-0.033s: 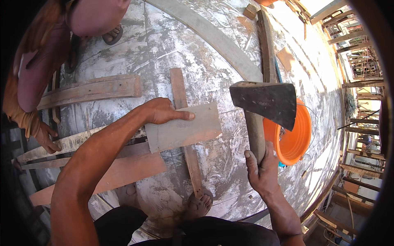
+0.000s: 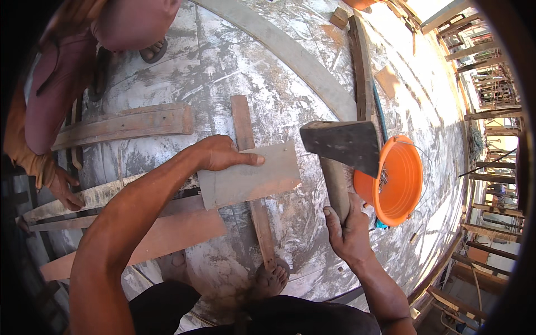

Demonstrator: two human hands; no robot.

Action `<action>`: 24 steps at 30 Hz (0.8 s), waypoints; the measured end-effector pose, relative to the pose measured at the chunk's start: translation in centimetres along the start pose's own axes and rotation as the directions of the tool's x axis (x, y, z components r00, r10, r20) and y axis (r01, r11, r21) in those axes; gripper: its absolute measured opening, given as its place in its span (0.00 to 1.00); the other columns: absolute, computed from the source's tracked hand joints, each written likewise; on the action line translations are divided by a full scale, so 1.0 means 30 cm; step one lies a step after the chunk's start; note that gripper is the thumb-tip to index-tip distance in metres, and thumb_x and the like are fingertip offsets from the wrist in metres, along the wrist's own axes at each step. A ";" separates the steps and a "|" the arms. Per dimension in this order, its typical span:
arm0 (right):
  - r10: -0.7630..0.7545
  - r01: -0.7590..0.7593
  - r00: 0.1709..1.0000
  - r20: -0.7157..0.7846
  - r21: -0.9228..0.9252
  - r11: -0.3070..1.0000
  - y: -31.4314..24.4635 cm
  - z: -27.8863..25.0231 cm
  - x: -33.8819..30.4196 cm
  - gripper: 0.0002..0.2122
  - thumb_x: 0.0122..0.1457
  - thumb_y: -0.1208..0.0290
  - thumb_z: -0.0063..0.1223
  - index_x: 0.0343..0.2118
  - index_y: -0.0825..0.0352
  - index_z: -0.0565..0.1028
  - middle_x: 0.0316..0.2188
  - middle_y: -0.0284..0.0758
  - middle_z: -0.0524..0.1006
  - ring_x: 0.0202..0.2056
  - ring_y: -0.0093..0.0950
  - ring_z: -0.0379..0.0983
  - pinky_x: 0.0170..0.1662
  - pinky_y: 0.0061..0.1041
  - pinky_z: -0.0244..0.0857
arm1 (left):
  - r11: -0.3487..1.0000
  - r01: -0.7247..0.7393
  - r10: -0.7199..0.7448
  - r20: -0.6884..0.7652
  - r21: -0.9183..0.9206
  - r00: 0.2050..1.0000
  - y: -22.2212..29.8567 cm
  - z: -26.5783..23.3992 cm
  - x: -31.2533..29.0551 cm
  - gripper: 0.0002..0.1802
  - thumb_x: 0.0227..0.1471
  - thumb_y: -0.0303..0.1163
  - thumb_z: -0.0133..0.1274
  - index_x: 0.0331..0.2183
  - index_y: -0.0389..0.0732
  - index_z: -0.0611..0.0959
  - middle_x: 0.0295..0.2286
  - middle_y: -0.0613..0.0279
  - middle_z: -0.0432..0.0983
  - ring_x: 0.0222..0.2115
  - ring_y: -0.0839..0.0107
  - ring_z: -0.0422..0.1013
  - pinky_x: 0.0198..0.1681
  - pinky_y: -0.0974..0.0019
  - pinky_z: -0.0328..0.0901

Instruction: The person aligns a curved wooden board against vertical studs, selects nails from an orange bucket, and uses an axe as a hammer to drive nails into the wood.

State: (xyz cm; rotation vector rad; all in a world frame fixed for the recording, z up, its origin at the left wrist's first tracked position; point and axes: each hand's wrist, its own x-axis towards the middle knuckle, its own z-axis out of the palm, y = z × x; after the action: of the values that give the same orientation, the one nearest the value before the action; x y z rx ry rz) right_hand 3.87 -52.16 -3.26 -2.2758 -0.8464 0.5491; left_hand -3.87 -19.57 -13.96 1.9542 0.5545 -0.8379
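left hand (image 2: 223,154) clamps a gray board (image 2: 254,180) as the right hand (image 2: 350,231) clutches an axe (image 2: 343,144) near an orange bucket (image 2: 410,181)

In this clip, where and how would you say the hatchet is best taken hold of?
By its slim, straight handle, I'd say, coming from below, as the right hand does. The hatchet's dark head sits at the handle's upper end, and its right side flares into what looks like the cutting edge, so that side is best avoided.
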 end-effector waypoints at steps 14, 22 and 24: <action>0.117 -0.051 0.959 0.259 -0.250 0.967 -0.064 -0.019 0.104 0.16 0.65 0.65 0.55 0.48 0.71 0.66 0.23 0.52 0.78 0.28 0.51 0.80 0.32 0.44 0.73 | 1.000 -0.018 0.020 -0.056 0.024 0.998 -0.027 -0.011 -0.040 0.59 0.35 0.85 0.54 0.31 0.28 0.89 0.31 0.35 0.81 0.37 0.49 0.79 0.39 0.51 0.71; 0.114 -0.066 0.971 0.209 -0.226 0.972 -0.043 -0.044 0.102 0.16 0.65 0.65 0.55 0.46 0.72 0.66 0.21 0.53 0.77 0.27 0.53 0.79 0.30 0.45 0.71 | 1.000 0.000 0.001 -0.051 0.020 0.999 -0.016 -0.013 -0.041 0.58 0.35 0.84 0.54 0.31 0.28 0.89 0.32 0.34 0.82 0.39 0.48 0.80 0.42 0.53 0.72; 0.029 -0.024 0.997 0.075 -0.065 0.998 -0.038 -0.039 0.037 0.16 0.66 0.64 0.55 0.44 0.72 0.66 0.20 0.55 0.76 0.27 0.56 0.77 0.29 0.47 0.69 | 1.000 -0.017 0.017 -0.012 -0.014 1.000 0.016 -0.008 -0.053 0.59 0.34 0.85 0.54 0.31 0.28 0.89 0.32 0.34 0.81 0.38 0.48 0.80 0.41 0.52 0.72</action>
State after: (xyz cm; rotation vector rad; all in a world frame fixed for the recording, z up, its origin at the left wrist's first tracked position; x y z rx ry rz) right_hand 4.83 -51.22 -1.81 -2.3393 -0.8838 0.6327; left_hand -4.54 -19.65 -12.42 1.9500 0.5482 -0.8102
